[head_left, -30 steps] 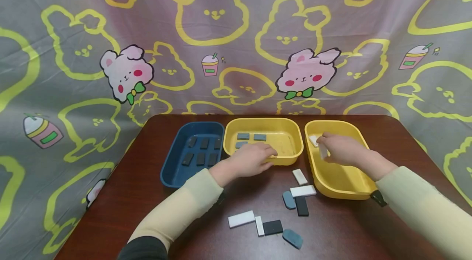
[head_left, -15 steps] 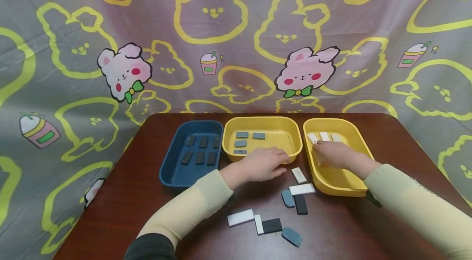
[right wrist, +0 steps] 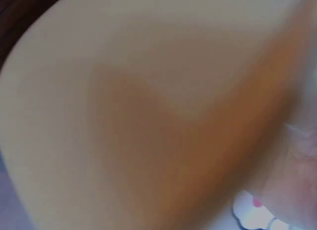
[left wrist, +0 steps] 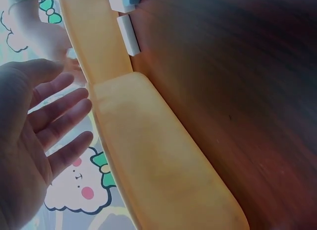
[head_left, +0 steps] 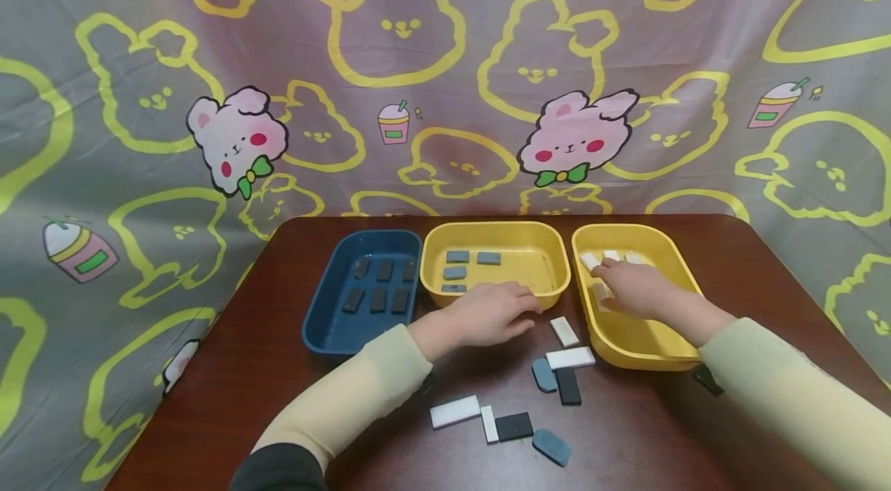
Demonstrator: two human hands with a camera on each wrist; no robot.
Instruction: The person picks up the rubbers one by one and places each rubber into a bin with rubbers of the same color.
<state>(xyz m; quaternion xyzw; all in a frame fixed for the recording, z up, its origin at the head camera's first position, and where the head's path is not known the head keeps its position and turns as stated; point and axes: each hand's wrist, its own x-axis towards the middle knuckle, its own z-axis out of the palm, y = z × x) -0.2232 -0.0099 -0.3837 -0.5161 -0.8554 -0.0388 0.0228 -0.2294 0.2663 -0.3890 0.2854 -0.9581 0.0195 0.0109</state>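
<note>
My right hand (head_left: pixel 636 290) reaches into the right yellow tray (head_left: pixel 643 356), its fingers right at a white rectangular block (head_left: pixel 602 296) near the left wall. I cannot tell whether they still pinch it. Behind the fingers lie more white blocks (head_left: pixel 611 255) in a row. The right wrist view is mostly blurred tray wall, with part of the hand at its lower right. My left hand (head_left: pixel 490 313), fingers spread and holding nothing, hovers at the front rim of the middle yellow tray (head_left: pixel 550 294). In the left wrist view, its palm (left wrist: pixel 20 141) shows beside that tray.
Several blue-grey blocks (head_left: pixel 489 258) sit in the middle tray. A blue tray (head_left: pixel 316 321) on the left holds several dark blocks (head_left: pixel 378 300). Loose white (head_left: pixel 455 412), black (head_left: pixel 513 427) and blue-grey blocks (head_left: pixel 551 447) lie on the brown table (head_left: pixel 390 452). Patterned cloth (head_left: pixel 445 89) hangs behind.
My right hand has lowered the white block to the tray's left side, then shifted slightly up and right. My left hand has moved a little to the right along the middle tray's rim.
</note>
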